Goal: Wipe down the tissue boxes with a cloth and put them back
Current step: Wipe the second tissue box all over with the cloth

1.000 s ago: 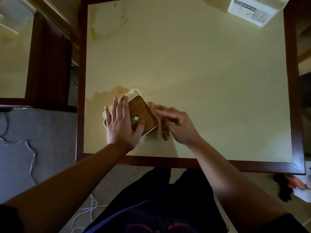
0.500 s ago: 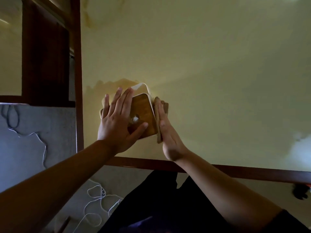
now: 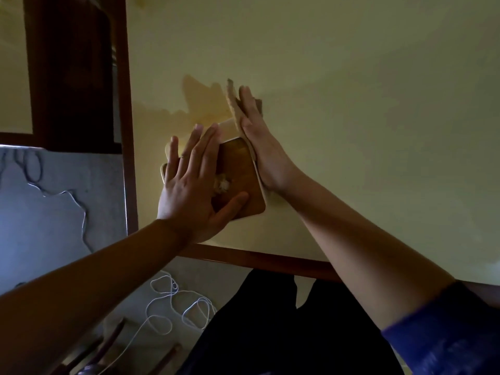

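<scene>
Tissue box: the tissue box (image 3: 239, 177), wood-brown top and pale sides, stands on the tabletop (image 3: 351, 109) at its near-left corner, a tuft of tissue poking from the middle of the lid.
Left hand: the left hand (image 3: 193, 182) lies flat across the lid, fingers straight and spread, thumb out along the near side; a pressing grip, pinning the box rather than clasping it.
Right hand: the right hand (image 3: 259, 142) is flat too, fingers straight, pressing the cloth (image 3: 233, 104) against the box's right side; the cloth's far end sticks up past the far corner of the box.
Progress: mid-wipe on this one box, by the look of it. The right face is being done; which other faces are finished cannot be told.
Left to do: any remaining faces, then setting it back. No other boxes show in this view.
Edges: the dark wooden rim (image 3: 127, 131) runs just left of the box, and the near rim sits close below the left wrist.
Open room: broad bare surface to the right and far side, so turning or sliding the box that way looks safest.
</scene>
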A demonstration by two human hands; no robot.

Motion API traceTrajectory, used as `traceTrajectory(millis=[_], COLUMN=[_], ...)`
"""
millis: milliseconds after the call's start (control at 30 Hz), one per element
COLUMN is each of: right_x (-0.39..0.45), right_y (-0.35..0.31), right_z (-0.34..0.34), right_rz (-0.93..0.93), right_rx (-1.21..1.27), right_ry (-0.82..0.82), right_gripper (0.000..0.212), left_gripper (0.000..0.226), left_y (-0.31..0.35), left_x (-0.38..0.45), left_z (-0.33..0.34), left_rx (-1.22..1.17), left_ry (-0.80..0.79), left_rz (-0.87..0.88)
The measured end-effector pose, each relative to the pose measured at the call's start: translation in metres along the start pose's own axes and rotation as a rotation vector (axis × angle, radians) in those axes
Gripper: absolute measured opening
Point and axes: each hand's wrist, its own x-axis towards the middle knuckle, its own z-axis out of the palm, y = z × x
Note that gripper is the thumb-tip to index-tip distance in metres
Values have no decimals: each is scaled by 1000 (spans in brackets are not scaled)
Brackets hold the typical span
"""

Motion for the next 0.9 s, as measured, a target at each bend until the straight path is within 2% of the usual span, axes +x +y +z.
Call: traceTrajectory(millis=[233, 400, 467, 533, 633, 767, 900], right_x=[-71, -138, -133, -115, -74, -20, -13], right_y=[10, 26, 24, 19, 14, 2, 5], right_z=[13, 29, 32, 29, 19, 9, 7], right_rz=[4, 65, 97, 113, 56, -22, -185], right_rx=[148, 174, 258, 304, 165, 104, -7], right_ry=[-16, 2, 14, 38, 47, 23, 11], right_gripper=[61, 77, 75, 63, 52, 55, 50], left_gripper=[103, 104, 104, 103, 102, 102, 101], left_y=[0, -1, 0, 0, 0, -1, -1], left_x=[-2, -3, -2, -2, -3, -3, -3], left_z=[-1, 0, 0, -1, 1, 1, 3], left_rx=[12, 30, 26, 15, 10, 6, 6], left_ry=[-24, -25, -17, -9, 6, 25, 56], left_rz=[8, 38, 39, 39, 19, -35, -33])
